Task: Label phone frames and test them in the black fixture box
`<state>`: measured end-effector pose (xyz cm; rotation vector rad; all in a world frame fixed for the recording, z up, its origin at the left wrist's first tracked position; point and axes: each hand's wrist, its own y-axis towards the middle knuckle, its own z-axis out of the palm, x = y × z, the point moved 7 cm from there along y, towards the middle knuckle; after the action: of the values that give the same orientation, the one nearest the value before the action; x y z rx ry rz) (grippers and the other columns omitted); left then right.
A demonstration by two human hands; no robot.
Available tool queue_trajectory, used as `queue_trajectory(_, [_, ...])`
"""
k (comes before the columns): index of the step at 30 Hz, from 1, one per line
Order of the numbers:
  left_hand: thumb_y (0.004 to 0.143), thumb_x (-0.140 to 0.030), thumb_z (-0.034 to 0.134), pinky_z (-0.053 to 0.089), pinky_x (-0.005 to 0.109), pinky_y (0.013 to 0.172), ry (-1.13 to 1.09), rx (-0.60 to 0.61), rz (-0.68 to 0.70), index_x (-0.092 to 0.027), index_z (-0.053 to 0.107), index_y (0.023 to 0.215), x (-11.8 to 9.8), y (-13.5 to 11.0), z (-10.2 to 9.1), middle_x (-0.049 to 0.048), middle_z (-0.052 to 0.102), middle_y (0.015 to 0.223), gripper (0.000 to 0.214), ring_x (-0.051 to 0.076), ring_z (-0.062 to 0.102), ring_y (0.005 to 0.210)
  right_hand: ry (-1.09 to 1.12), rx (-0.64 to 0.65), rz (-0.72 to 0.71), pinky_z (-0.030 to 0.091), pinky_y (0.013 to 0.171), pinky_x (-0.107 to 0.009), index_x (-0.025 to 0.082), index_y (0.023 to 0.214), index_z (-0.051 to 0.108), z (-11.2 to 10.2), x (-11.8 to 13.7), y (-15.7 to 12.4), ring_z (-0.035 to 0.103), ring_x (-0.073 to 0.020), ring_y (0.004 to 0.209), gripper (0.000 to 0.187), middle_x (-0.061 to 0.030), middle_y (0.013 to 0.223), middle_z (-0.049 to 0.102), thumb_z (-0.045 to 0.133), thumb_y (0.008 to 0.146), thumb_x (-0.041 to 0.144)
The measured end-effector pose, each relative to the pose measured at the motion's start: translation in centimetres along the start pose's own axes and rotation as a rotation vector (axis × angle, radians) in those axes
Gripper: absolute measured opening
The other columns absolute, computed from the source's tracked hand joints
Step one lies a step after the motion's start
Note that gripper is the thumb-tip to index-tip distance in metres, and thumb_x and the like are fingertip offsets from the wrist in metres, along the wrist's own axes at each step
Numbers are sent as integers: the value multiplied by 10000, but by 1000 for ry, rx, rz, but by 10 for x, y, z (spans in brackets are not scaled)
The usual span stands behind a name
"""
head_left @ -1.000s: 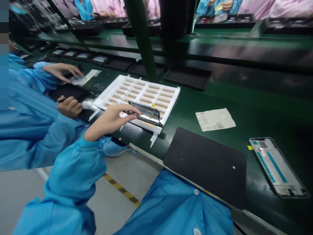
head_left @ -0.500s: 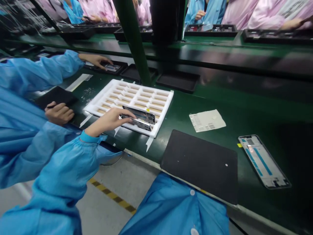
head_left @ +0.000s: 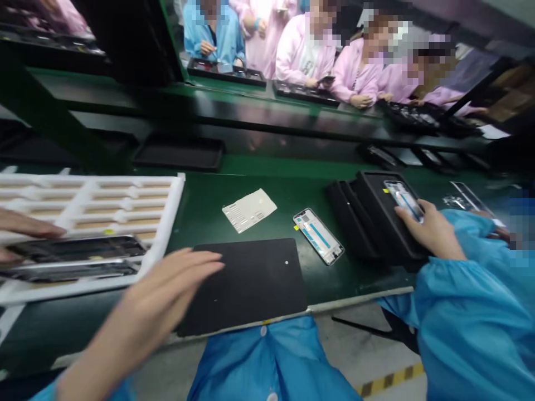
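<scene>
My left hand (head_left: pixel 161 301) is over the left edge of a black mat (head_left: pixel 254 284), blurred, with its fingers stretched out and nothing in it. At the right, my right hand (head_left: pixel 437 231) grips the lower end of a phone frame (head_left: pixel 402 196) with blue strips and a yellow tab. That frame is over the top black tray (head_left: pixel 376 181) of a leaning stack. A similar phone frame (head_left: pixel 320 238) lies on the green bench between mat and stack. Two more phone parts (head_left: pixel 100 249) stand on edge in a white slotted tray (head_left: pixel 178 195).
A co-worker's hand (head_left: pixel 29 228) is at the phone parts on the left. A pale label sheet (head_left: pixel 251 210) lies behind the mat. An empty-looking black tray (head_left: pixel 179 153) sits farther back. Across the line, people in pink and blue work beside trays.
The view has swung right, bringing my right hand and the black tray stack into sight. My left hand has let go of the phone parts in the white tray and moved toward the mat.
</scene>
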<state>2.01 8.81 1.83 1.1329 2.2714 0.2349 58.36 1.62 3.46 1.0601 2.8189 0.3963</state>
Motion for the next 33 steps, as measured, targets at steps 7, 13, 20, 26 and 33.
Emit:
queue_trajectory(7, [980, -110, 431, 515, 373, 1009, -425, 259, 249, -214, 637, 1158, -102, 84, 93, 23, 705, 1184, 292, 181, 669, 1080, -128, -89, -75, 279, 584, -349, 78, 1080, 664, -22, 14, -4, 613, -256, 605, 403, -187, 754, 691, 450, 974, 402])
queue_trajectory(13, [968, -353, 556, 479, 403, 1065, -1003, 258, -195, -307, 483, 1405, -114, 107, 118, 59, 552, 1426, 445, 247, 558, 1280, -75, -362, -191, 388, 596, -325, 67, 1061, 645, -66, 65, -58, 691, -266, 790, 340, -206, 901, 710, 385, 1011, 280])
queue_trajectory(20, [912, -505, 611, 538, 332, 946, -1664, -141, -663, -272, 439, 1346, -106, 125, 142, 98, 556, 1397, 522, 237, 598, 1213, 453, -384, -889, 494, 1008, -403, 116, 1189, 576, -81, 216, -179, 666, -240, 1082, 246, -121, 1082, 722, 511, 952, 117])
queue_trajectory(26, [875, -477, 645, 562, 336, 812, -1503, -252, -790, -196, 519, 1235, -46, 109, 141, 74, 702, 1103, 474, 228, 688, 952, 383, -283, -558, 501, 965, -494, 244, 1237, 585, -69, 171, -117, 617, -307, 1121, 322, -117, 1186, 666, 443, 976, 366])
queue_trajectory(33, [968, -410, 504, 476, 334, 850, -798, 127, -422, -171, 621, 1042, 3, 103, 107, 64, 669, 1034, 276, 233, 620, 967, 74, -66, -67, 365, 457, -463, 353, 840, 581, -15, 63, -30, 576, -367, 661, 315, -132, 805, 594, 526, 795, 661])
